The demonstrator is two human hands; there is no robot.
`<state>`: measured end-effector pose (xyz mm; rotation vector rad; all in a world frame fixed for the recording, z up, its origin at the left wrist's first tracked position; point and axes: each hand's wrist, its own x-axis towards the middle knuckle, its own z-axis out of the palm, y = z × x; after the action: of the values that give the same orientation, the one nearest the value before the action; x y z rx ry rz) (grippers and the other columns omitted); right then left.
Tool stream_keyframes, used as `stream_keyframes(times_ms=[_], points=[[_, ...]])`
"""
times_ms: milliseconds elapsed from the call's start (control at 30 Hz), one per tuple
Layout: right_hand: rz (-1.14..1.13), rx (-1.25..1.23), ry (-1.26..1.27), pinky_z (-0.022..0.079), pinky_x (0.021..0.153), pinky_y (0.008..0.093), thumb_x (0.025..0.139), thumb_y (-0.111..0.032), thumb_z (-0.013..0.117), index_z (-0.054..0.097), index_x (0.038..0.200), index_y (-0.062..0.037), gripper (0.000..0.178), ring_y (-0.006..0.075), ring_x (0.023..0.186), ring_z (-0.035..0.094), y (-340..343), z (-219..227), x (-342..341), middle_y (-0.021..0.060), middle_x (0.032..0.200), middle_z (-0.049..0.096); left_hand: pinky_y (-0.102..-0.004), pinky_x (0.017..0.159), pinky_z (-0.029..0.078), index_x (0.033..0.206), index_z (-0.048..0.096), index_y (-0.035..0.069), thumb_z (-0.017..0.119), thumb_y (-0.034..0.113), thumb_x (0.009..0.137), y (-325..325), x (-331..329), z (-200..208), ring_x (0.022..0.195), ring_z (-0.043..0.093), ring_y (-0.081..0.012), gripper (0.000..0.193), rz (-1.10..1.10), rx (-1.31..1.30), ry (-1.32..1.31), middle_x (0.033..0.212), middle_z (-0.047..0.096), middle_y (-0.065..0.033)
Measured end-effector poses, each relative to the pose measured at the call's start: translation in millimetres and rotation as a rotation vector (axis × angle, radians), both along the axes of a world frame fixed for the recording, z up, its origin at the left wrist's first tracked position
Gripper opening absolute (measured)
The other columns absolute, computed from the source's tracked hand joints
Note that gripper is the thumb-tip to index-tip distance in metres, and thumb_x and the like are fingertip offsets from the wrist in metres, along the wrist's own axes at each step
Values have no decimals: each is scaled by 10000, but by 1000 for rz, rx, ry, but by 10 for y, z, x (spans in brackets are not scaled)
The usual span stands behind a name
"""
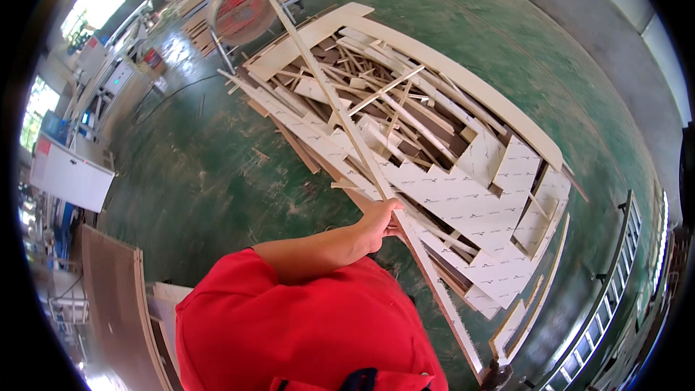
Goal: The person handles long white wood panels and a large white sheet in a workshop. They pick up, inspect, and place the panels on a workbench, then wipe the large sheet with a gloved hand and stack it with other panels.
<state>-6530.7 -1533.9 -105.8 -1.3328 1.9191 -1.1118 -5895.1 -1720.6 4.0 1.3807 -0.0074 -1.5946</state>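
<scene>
My left hand is closed around a long, narrow pale board strip, at about its middle. The strip runs slantwise from the far left, over a pile of offcuts, down to the lower right beside my red shirt. Under its far part lie the pile's loose wooden strips and board pieces. Near the strip's lower end is a small dark brown thing that I cannot make out. My right hand does not show clearly anywhere.
Large white printed panels and a long cream board edge the pile. A round, reddish-centred machine part stands at the far left. A ladder is at the right; a brown panel leans at the near left.
</scene>
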Motion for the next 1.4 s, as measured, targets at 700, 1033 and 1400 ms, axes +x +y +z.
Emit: stream_keyframes(times_ms=[700, 1033, 1400], points=[[-184, 575, 568, 542, 891, 454, 643, -496, 839, 504, 1249, -72, 812, 377, 1064, 661, -1601, 70, 69, 180, 1145, 683, -478, 866, 579, 1070, 616, 57, 538, 235, 996, -142, 54, -2491, 911, 668, -277, 208, 63, 291, -62, 972, 670, -107], [-224, 835, 759, 464, 1040, 441, 763, -530, 767, 402, 1463, -89, 904, 324, 1231, 573, -2179, -907, -97, 204, 1402, 540, -435, 796, 560, 1200, 540, 81, 563, 326, 973, -243, 197, -2203, 913, 690, -266, 334, -430, 215, -277, 1082, 698, -127], [1117, 328, 1095, 409, 1084, 402, 961, -305, 494, 662, 1215, -151, 342, 289, 1220, 582, -928, -2647, 2222, 132, 1294, 640, -418, 764, 526, 1221, 563, 98, 585, 377, 942, 1811, 1413, -2389, 911, 676, -244, 395, -491, 534, -517, 1063, 703, -108]])
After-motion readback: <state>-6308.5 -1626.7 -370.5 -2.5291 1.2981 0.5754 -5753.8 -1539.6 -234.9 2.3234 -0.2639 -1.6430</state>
